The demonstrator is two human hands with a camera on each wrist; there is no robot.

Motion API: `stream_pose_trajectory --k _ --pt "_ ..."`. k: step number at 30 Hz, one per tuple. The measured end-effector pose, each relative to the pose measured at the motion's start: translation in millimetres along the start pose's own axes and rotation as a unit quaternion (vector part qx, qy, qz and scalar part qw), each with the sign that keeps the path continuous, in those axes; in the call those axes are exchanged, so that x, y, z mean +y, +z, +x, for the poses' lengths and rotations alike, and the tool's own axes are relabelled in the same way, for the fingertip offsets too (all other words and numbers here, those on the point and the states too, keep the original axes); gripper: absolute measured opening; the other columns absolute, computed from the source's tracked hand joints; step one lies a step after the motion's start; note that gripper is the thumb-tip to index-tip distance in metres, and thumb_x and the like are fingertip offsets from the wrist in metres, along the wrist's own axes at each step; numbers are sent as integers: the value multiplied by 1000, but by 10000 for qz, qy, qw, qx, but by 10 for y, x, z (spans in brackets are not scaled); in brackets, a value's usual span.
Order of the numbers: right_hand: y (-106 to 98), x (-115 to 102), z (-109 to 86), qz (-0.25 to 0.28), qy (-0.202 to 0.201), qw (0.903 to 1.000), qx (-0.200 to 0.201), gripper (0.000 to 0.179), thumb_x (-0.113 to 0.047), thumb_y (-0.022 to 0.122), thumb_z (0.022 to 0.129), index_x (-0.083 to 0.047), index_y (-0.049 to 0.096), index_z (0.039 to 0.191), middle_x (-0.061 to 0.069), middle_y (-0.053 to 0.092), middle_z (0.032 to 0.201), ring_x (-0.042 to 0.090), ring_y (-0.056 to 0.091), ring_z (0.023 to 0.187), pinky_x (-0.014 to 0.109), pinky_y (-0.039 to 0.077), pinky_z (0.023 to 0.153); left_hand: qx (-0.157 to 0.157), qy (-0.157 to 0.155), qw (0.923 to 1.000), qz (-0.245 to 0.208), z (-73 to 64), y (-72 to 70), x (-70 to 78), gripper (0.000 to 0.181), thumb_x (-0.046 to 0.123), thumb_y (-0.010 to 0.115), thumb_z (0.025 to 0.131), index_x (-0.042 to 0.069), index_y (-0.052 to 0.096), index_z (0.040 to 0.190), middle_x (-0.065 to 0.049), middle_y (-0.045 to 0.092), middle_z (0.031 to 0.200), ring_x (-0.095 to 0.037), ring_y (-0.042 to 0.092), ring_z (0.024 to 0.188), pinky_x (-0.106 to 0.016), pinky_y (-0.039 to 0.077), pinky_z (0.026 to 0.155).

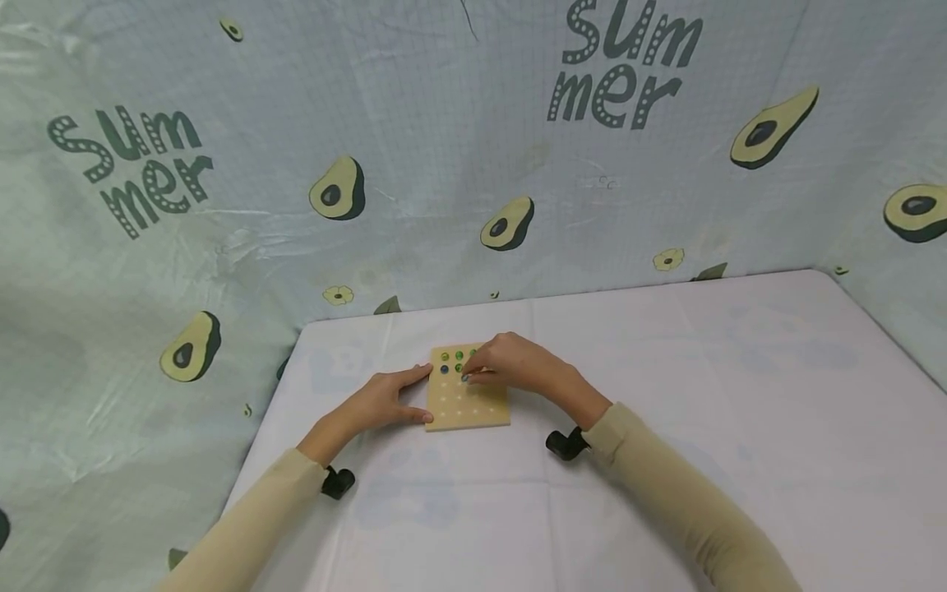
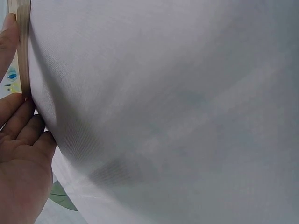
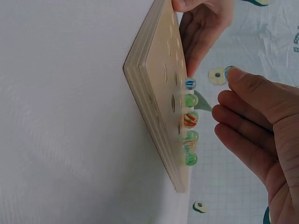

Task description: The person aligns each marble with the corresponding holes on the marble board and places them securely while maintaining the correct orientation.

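A square light-wood board (image 1: 466, 415) with rows of round hollows lies on the table. Several glass marbles (image 3: 190, 120), green, blue and red-streaked, sit in the hollows at its far end. My left hand (image 1: 385, 400) rests at the board's left edge, thumb and fingers spread apart and touching it. Over the board, my right hand (image 1: 518, 366) pinches a bluish clear marble (image 3: 228, 73) between thumb and forefinger. In the right wrist view this marble is clear of the board's surface. The right hand hides part of the board's far right in the head view.
A white cloth covers the table (image 1: 666, 460). Behind it hangs a pale curtain (image 1: 429, 164) printed with avocados and lettering. Small black devices are worn at the left wrist (image 1: 338, 483) and the right wrist (image 1: 565, 445).
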State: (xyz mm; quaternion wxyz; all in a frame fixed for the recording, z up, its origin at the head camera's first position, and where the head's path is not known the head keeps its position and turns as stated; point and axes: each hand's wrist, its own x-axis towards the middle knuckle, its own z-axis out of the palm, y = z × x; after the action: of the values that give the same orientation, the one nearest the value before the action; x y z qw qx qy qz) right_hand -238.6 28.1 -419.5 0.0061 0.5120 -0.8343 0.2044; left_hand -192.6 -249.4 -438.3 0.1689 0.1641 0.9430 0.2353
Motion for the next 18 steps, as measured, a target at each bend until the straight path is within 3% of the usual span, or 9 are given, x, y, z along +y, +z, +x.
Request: stream_pose_trajectory --k 9,18 --pt "116 -58 69 -196 56 9994 -264 18 -23 75 95 -12 80 108 -5 78 98 2 64 78 18 55 76 -73 -182 9998 -8 -33 72 -19 98 51 83 80 17 37 159 -13 35 162 -32 33 149 -51 35 118" --pt "106 -74 177 -267 272 9991 -191 17 -23 74 96 -11 81 106 -4 78 96 2 63 75 18 54 74 26 -13 10000 68 3 17 -7 97 50 83 81 16 37 159 -13 35 161 -32 34 149 -51 35 118"
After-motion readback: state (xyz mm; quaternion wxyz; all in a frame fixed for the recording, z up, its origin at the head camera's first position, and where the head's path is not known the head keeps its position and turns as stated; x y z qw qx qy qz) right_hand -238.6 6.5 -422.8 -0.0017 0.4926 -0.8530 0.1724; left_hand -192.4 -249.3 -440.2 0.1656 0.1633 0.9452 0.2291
